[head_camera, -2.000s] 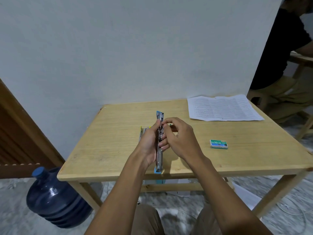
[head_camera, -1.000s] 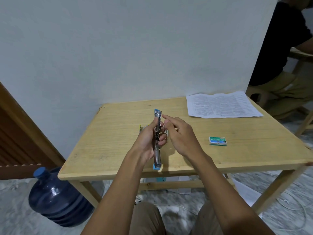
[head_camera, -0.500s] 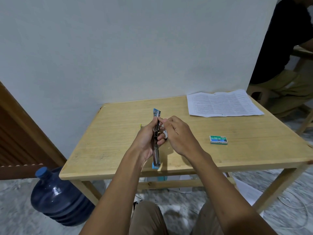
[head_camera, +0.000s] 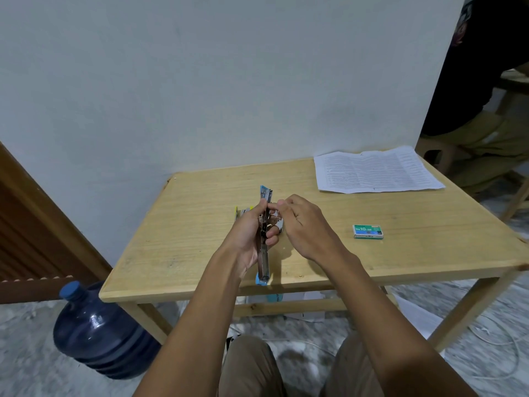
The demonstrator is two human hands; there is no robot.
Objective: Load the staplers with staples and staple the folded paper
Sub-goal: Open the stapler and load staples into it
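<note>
Above the worktop [head_camera: 400,259], an opened stapler [head_camera: 264,262] is clamped in the left hand [head_camera: 249,233], the right hand [head_camera: 306,224] fingers [head_camera: 279,203] pinched on its channel; loading is judged underway, staple seating needed next.

Plain room, likely a home or small makeshift office, bare white wall [head_camera: 200,81], small wooden table [head_camera: 200,224] with printed sheets [head_camera: 372,173] and a staple box [head_camera: 367,232], blue water jug [head_camera: 97,333] on the marbled floor [head_camera: 28,356], another person [head_camera: 472,81] seated at a second table [head_camera: 515,78] at right.
</note>
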